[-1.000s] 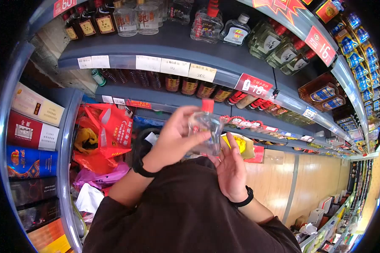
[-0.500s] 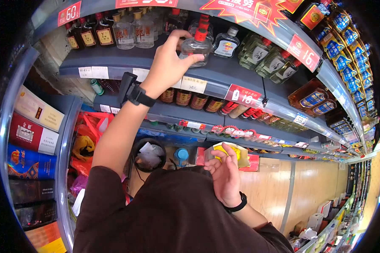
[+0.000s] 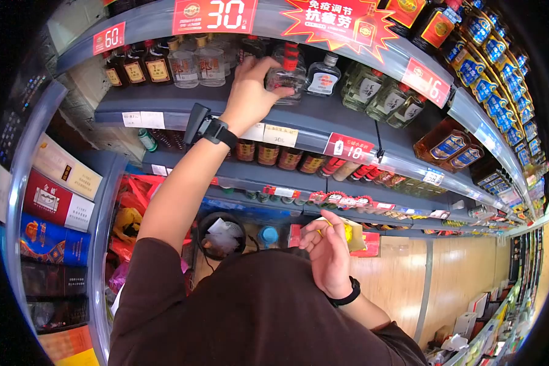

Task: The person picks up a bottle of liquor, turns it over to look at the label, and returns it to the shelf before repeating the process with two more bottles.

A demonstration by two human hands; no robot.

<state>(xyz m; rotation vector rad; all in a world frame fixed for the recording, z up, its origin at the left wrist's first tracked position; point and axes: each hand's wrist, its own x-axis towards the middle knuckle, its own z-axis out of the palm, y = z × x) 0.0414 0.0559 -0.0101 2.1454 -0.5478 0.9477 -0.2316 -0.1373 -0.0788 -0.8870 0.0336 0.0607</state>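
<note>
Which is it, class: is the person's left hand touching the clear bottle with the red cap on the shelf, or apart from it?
Touching. The head view shows the left hand with its fingers wrapped around the clear bottle on the shelf.

The left arm stretches up and forward, its hand (image 3: 250, 91) raised high with fingers curled in a grip. The right hand (image 3: 328, 253) hovers near the chest, fingers loosely bent, palm open.
</note>
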